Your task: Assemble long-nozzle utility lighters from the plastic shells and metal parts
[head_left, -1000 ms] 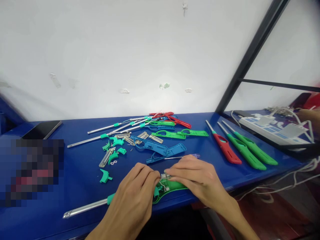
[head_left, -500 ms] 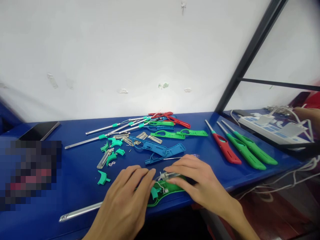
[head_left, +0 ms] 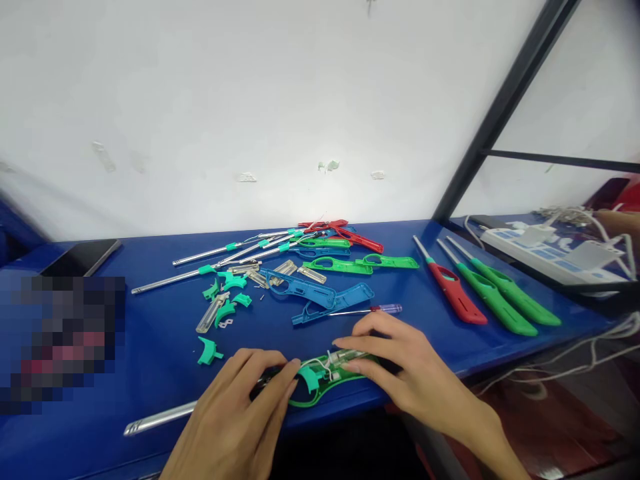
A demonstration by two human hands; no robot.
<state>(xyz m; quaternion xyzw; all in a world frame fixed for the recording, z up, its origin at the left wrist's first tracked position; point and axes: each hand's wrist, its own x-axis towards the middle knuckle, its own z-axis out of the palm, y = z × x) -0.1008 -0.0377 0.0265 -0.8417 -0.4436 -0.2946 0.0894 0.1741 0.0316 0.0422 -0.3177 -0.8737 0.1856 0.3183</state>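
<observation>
At the table's front edge lies a green lighter handle half [head_left: 311, 402], its inside facing up. My left hand [head_left: 235, 400] is closed over its front end, where a silver lighter tube [head_left: 163, 418] sticks out to the left; the fingers hide the joint. A teal trigger [head_left: 311, 377] sits in the handle opening, with a white wire [head_left: 320, 362] beside it. My right hand [head_left: 400, 360] pinches a clear fuel tank [head_left: 350, 356] between thumb and fingers, at the handle's rear part. How deep the tank sits in the shell cannot be made out.
Beyond my hands lie loose teal triggers [head_left: 209, 351], clear tanks [head_left: 213, 312], blue handle halves [head_left: 300, 290], green halves [head_left: 340, 265] and a screwdriver [head_left: 387, 309]. Whole lighters [head_left: 457, 293] rest at right, near a power strip [head_left: 545, 257] behind a black frame [head_left: 505, 113]. A phone [head_left: 80, 259] lies left.
My right hand has lowered the clear tank toward the green handle half. My left fingers have shifted left and down, showing more of the teal trigger. The view has shifted slightly.
</observation>
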